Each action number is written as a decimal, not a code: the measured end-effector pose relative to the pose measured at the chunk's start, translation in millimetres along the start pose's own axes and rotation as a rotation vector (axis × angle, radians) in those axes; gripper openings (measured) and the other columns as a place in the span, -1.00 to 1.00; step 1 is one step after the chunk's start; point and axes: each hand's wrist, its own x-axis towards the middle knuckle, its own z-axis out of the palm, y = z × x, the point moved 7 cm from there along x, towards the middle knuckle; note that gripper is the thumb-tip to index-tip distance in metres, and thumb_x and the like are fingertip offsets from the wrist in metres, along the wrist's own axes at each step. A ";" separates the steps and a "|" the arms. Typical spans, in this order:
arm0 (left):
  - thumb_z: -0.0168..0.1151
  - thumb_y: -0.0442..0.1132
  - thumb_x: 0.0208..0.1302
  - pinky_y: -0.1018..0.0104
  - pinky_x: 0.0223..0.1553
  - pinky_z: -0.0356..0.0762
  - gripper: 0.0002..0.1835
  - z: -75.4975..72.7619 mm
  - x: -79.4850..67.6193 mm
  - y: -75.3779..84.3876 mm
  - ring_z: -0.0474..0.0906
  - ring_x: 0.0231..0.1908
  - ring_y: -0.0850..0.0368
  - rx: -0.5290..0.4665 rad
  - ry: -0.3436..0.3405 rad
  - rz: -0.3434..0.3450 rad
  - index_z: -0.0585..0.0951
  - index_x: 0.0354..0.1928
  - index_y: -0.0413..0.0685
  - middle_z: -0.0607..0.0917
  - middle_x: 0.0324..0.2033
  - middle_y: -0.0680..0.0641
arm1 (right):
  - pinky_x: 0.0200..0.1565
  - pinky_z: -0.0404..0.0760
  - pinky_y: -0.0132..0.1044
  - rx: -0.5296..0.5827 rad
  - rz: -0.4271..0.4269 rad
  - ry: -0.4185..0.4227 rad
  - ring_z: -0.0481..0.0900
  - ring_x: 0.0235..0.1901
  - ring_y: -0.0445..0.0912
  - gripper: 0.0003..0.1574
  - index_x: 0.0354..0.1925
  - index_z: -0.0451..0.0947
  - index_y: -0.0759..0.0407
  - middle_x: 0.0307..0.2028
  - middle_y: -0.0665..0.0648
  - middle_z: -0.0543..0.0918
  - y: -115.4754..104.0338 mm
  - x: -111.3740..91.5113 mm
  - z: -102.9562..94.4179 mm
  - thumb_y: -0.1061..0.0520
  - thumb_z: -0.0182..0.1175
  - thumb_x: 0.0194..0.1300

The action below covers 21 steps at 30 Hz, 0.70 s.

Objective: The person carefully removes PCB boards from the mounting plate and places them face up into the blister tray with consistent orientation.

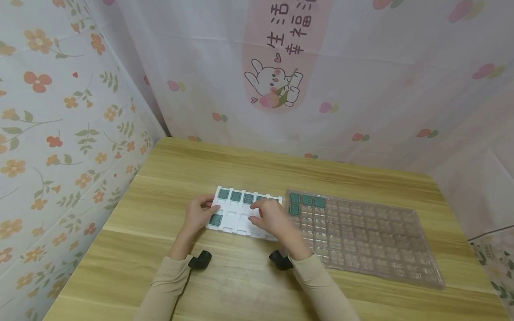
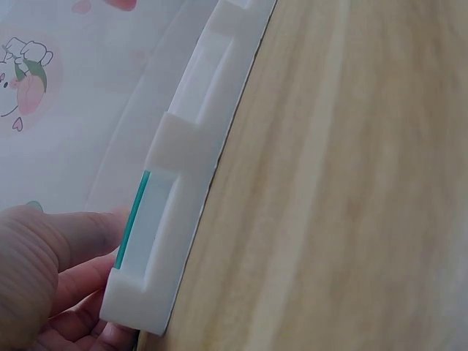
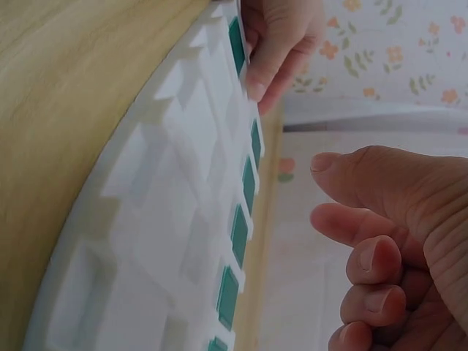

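Observation:
A white plastic tray (image 1: 233, 220) with moulded pockets lies on the table. Green square chips, like small circuit boards, sit along its far row, and one chip (image 1: 215, 219) is in the near left pocket. My left hand (image 1: 198, 212) grips the tray's left end, thumb on top; the left wrist view shows a chip's green edge (image 2: 132, 219) beside the thumb. Over the tray's right half is my right hand (image 1: 272, 216). In the right wrist view its thumb and index finger stand apart, the other fingers loosely curled, with nothing between them.
Right of the white tray, a large clear tray (image 1: 373, 238) with many pockets holds several green chips (image 1: 295, 209) in its far left corner. Black devices (image 1: 201, 260) are strapped at both wrists. Patterned curtains hang behind the wooden table (image 1: 237, 285) and at its left.

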 end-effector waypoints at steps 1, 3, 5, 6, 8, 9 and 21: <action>0.33 -0.43 0.07 0.35 -0.26 0.54 -0.64 -0.1 -0.1 0.1 0.53 -0.26 -0.04 0.003 0.001 0.003 0.59 -0.04 -0.40 0.61 -0.28 -0.27 | -0.63 0.13 -0.46 0.005 -0.003 -0.004 0.09 -0.72 -0.26 -0.70 -0.19 0.63 0.35 -0.74 -0.06 0.25 -1.7 0.2 1.3 0.20 0.34 0.10; 0.34 -0.44 0.07 0.34 -0.27 0.54 -0.64 -0.4 -0.1 0.5 0.53 -0.26 -0.04 0.007 0.002 0.010 0.59 -0.04 -0.41 0.62 -0.28 -0.27 | -0.62 0.13 -0.46 0.007 -0.019 -0.006 0.09 -0.71 -0.26 -0.70 -0.19 0.63 0.35 -0.72 -0.06 0.25 -5.7 0.9 3.7 0.21 0.34 0.10; 0.34 -0.44 0.06 0.34 -0.28 0.54 -0.64 -0.6 -0.1 1.0 0.54 -0.27 -0.04 0.009 0.004 0.017 0.59 -0.05 -0.41 0.62 -0.29 -0.27 | -0.61 0.14 -0.46 0.015 -0.035 -0.007 0.11 -0.71 -0.26 -0.71 -0.20 0.63 0.36 -0.71 -0.05 0.26 -10.1 2.1 6.1 0.21 0.34 0.10; 0.34 -0.44 0.06 0.35 -0.28 0.54 -0.64 -0.8 -0.3 1.3 0.54 -0.27 -0.04 0.007 0.003 0.018 0.59 -0.05 -0.41 0.62 -0.29 -0.27 | -0.61 0.15 -0.45 0.019 -0.043 -0.006 0.12 -0.71 -0.26 -0.72 -0.20 0.63 0.36 -0.71 -0.05 0.26 -12.1 2.6 7.5 0.21 0.33 0.10; 0.34 -0.44 0.06 0.37 -0.28 0.54 -0.64 -0.8 -0.1 1.9 0.54 -0.27 -0.04 0.004 0.004 0.019 0.59 -0.06 -0.41 0.62 -0.29 -0.27 | -0.61 0.17 -0.45 0.018 -0.050 -0.009 0.13 -0.71 -0.26 -0.71 -0.21 0.64 0.36 -0.72 -0.06 0.26 -15.5 3.8 10.6 0.21 0.34 0.10; 0.34 -0.44 0.06 0.38 -0.29 0.54 -0.64 -0.8 -0.2 2.3 0.54 -0.27 -0.04 0.001 0.003 0.019 0.59 -0.06 -0.41 0.62 -0.29 -0.27 | -0.61 0.18 -0.44 0.021 -0.049 -0.013 0.14 -0.70 -0.26 -0.71 -0.20 0.64 0.35 -0.72 -0.06 0.27 -16.8 4.4 12.3 0.20 0.34 0.10; 0.35 -0.45 0.05 0.54 -0.35 0.48 -0.65 -0.8 0.6 1.6 0.54 -0.28 -0.03 -0.019 0.002 0.023 0.60 -0.08 -0.41 0.62 -0.30 -0.26 | -0.57 0.29 -0.45 0.009 -0.055 -0.027 0.25 -0.65 -0.25 -0.72 -0.22 0.65 0.32 -0.66 -0.03 0.37 -29.7 8.7 31.6 0.19 0.36 0.07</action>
